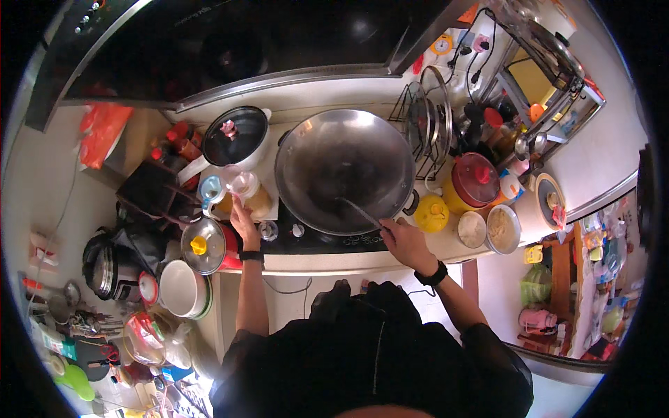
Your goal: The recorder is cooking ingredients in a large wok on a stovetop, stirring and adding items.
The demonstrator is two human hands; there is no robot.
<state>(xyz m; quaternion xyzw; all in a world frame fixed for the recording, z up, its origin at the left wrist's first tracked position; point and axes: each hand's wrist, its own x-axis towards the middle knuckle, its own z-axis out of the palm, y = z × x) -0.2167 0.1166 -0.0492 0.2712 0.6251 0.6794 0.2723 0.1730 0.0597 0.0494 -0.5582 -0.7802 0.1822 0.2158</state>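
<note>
A large steel wok sits over the black stove. My right hand is closed around the handle of a cooking utensil, whose far end rests inside the wok at its lower middle. Left of the wok, my left hand reaches to plastic seasoning jars, its fingers at a pink-lidded jar; whether it grips the jar is not clear. Beside that stand a jar with a blue lid and a jar of yellowish contents. Below my left hand is a stove knob.
A lidded black-and-white pan stands behind the jars. Near the left arm are a red pot with a glass lid and a white bowl. Right of the wok are a yellow kettle, a red-lidded pot and two bowls.
</note>
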